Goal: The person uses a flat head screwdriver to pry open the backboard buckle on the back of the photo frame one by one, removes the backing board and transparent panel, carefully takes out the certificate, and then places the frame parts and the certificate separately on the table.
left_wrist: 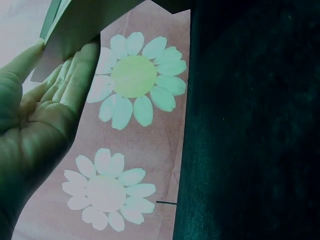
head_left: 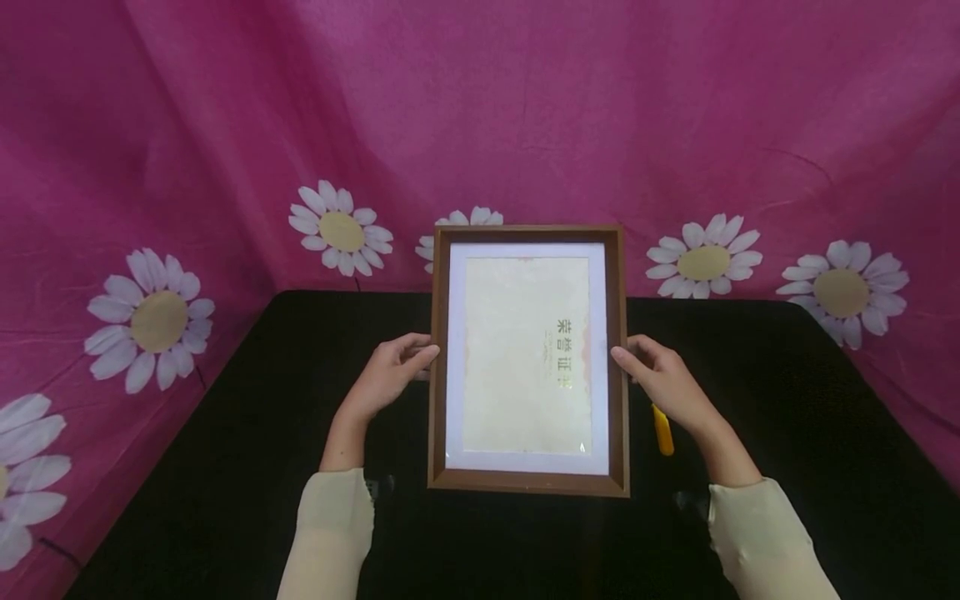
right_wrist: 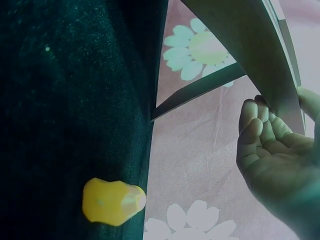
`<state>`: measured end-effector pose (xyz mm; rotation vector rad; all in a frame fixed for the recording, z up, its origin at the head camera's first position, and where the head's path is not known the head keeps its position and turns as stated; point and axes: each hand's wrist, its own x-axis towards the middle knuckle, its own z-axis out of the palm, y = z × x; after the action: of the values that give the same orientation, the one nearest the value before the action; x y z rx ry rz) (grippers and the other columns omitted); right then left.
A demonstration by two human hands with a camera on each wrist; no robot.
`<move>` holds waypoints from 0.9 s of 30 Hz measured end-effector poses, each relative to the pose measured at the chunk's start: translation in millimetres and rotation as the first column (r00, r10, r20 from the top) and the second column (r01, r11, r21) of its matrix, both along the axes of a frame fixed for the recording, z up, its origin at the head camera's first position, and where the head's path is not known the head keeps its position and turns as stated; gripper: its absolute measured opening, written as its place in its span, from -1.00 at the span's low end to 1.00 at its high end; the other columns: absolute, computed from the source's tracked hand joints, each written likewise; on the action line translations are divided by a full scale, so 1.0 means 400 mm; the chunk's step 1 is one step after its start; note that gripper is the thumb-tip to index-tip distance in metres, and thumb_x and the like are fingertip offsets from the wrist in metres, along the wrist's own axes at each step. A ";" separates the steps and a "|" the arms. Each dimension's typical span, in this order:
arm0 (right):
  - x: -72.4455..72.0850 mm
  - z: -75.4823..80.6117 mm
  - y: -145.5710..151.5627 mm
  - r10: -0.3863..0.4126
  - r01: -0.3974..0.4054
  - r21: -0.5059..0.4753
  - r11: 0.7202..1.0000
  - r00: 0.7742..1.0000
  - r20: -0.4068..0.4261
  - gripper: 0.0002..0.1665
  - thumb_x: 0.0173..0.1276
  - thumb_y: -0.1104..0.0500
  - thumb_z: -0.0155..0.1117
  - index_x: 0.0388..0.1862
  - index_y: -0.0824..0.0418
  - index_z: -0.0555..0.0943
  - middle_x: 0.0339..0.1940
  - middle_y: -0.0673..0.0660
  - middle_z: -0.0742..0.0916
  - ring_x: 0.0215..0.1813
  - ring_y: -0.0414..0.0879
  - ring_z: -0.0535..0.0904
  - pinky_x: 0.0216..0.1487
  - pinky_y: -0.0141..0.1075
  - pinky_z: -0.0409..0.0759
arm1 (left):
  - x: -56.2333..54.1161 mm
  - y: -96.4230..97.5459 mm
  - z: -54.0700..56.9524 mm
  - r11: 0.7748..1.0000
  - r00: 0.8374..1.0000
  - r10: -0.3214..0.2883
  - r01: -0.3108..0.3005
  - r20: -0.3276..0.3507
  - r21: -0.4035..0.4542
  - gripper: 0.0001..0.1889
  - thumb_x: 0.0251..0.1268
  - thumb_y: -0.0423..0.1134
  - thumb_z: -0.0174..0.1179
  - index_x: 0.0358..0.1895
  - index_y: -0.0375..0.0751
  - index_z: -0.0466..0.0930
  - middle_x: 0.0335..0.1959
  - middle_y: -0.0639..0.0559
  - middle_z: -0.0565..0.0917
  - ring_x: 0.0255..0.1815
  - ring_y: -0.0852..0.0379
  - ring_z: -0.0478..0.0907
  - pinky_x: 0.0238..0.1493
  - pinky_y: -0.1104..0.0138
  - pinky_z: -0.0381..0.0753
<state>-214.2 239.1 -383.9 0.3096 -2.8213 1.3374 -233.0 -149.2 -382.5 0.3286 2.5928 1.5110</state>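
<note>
A brown picture frame [head_left: 528, 482] stands up in front of me, held between both hands. Behind its pane, inside a white border, lies a pale certificate [head_left: 517, 358] with gold characters turned sideways. My left hand [head_left: 390, 371] grips the left side bar, thumb at the front edge and fingers behind. On the opposite bar, my right hand [head_left: 667, 379] grips at about the same height, its thumb on the front. The right wrist view shows the frame's side [right_wrist: 250, 45] and a dark strip [right_wrist: 200, 90] slanting out from behind it.
A yellow object [head_left: 663, 431], long in the head view, lies on the black table [head_left: 247, 467] below my right hand. Behind the table hangs a pink cloth [head_left: 487, 108] with large white daisies; it also runs along the left and right sides.
</note>
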 end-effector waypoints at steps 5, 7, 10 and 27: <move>0.003 0.002 -0.003 -0.011 0.011 -0.010 1.000 1.000 -0.002 -0.46 0.53 -0.13 -0.01 0.17 0.28 0.45 -0.07 0.26 0.63 -0.14 0.07 0.49 -0.12 -0.35 0.58 | -0.002 -0.002 -0.003 1.000 1.000 -0.004 0.004 0.003 0.005 -0.45 0.44 0.03 0.10 0.34 -0.22 0.38 0.21 -0.25 0.59 0.09 -0.14 0.67 0.31 -0.06 0.48; 0.004 0.001 -0.003 -0.015 0.015 -0.012 1.000 1.000 -0.003 -0.46 0.53 -0.13 -0.01 0.16 0.28 0.45 -0.08 0.25 0.63 -0.15 0.08 0.49 -0.11 -0.32 0.59 | -0.003 -0.003 -0.002 1.000 1.000 -0.005 0.005 0.003 0.005 -0.45 0.44 0.03 0.10 0.34 -0.22 0.38 0.21 -0.24 0.59 0.08 -0.14 0.67 0.31 -0.06 0.48; 0.002 -0.001 -0.001 -0.015 0.015 -0.010 1.000 1.000 -0.005 -0.48 0.53 -0.12 -0.01 0.15 0.28 0.45 -0.09 0.24 0.63 -0.16 0.05 0.49 -0.12 -0.33 0.58 | -0.002 -0.003 0.001 1.000 1.000 -0.008 0.008 0.002 0.001 -0.45 0.44 0.02 0.11 0.34 -0.22 0.39 0.21 -0.24 0.60 0.07 -0.13 0.68 0.31 -0.06 0.48; 0.005 0.005 -0.001 -0.019 0.019 0.004 1.000 1.000 -0.020 -0.47 0.52 -0.15 0.00 0.12 0.28 0.48 -0.08 0.25 0.65 -0.14 0.03 0.50 -0.10 -0.31 0.60 | 0.009 -0.002 0.026 0.999 1.000 -0.025 0.024 -0.008 -0.024 -0.47 0.43 -0.01 0.13 0.33 -0.23 0.41 0.20 -0.25 0.61 0.04 -0.13 0.70 0.29 -0.07 0.50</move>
<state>-212.0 238.8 -381.8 0.2941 -2.8040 1.3184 -229.6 -150.1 -372.0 0.3633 2.6012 1.4720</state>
